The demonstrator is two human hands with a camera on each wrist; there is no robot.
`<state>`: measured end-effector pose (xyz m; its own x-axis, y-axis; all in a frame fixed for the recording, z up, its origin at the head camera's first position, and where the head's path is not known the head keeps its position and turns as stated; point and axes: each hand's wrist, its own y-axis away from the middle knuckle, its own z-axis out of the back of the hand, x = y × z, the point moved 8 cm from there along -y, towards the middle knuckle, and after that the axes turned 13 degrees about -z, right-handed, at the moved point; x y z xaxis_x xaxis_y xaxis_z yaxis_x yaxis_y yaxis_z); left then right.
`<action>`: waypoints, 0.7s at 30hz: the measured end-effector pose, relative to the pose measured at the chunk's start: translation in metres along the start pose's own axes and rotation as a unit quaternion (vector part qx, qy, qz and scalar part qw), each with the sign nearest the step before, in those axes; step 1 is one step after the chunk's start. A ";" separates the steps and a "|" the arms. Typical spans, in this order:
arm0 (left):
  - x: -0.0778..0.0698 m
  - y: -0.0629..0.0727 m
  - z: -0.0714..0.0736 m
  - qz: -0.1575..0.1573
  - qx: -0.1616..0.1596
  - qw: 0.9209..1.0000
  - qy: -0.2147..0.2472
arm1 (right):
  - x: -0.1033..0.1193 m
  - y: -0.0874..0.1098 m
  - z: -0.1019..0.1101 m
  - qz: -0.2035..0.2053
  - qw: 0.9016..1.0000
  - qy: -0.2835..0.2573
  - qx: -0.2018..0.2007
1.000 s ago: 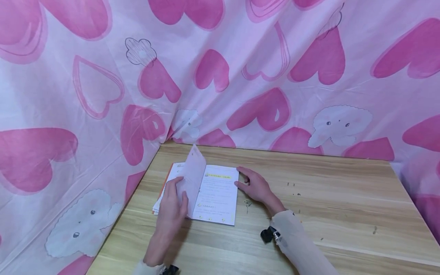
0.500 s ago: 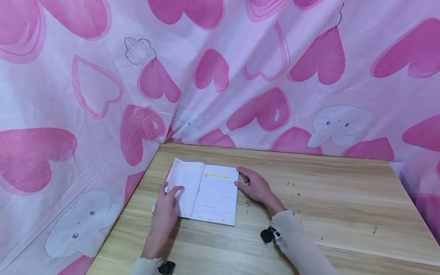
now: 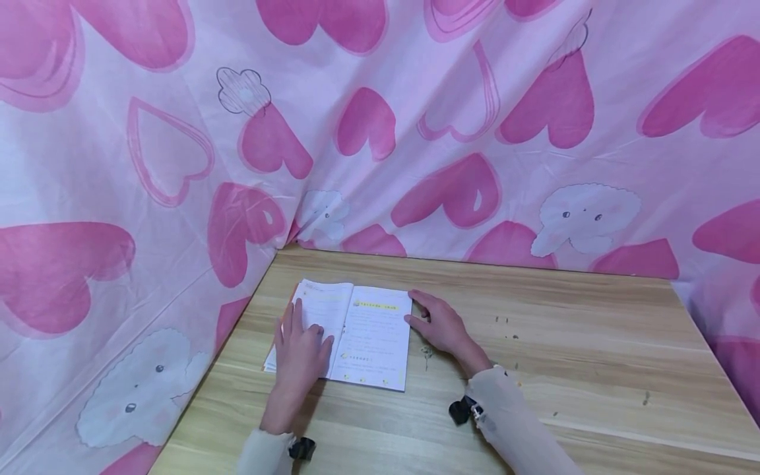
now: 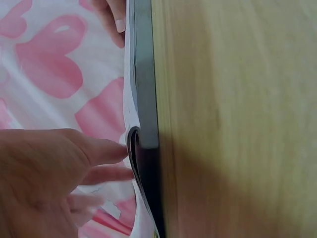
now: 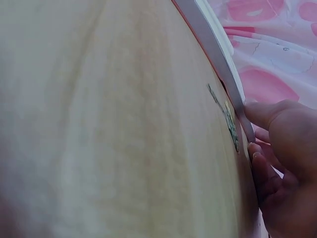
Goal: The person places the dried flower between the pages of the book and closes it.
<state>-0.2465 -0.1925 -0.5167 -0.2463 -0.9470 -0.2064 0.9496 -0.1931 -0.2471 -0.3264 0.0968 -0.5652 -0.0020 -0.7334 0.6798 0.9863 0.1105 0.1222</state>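
An open book (image 3: 377, 343) lies on the wooden table, its pages printed with text and small yellow headings. Across the left page rests my left hand (image 3: 299, 356), fingers spread and pointing away from me. Seen edge-on in the left wrist view, the pages of the book (image 4: 146, 99) curve near the binding, where fingertips of the left hand (image 4: 44, 168) touch them. My right hand (image 3: 444, 323) holds the book's right edge near the far corner. The right wrist view shows that hand's thumb (image 5: 260, 111) on the edge and its other fingers curled lower beside it.
The wooden table (image 3: 570, 343) extends to the right of the book. A pink heart-patterned cloth (image 3: 368, 191) hangs along the back and left sides. A small dark mark (image 3: 426, 356) is on the tabletop by the right hand. Both wrists wear black devices.
The raised page has come down onto the left side. My left hand went left with it, then spread its fingers flat over the left page. The right hand stayed at the right edge.
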 end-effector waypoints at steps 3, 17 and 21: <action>-0.010 -0.003 -0.002 -0.034 -0.008 0.999 -0.010 | 0.001 0.002 -0.001 0.003 1.000 0.003 0.000; -0.023 -0.013 -0.015 -0.022 0.064 0.996 -0.057 | -0.024 0.039 0.030 0.020 0.998 -0.055 0.016; -0.026 -0.013 -0.014 -0.027 0.056 0.997 -0.056 | -0.025 0.055 0.024 0.018 0.998 0.025 0.052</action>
<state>-0.2548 -0.1614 -0.5219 -0.2794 -0.9562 -0.0873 0.9530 -0.2651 -0.1464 -0.2762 0.1371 -0.5583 0.0446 -0.7597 0.6487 0.9631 0.2052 0.1741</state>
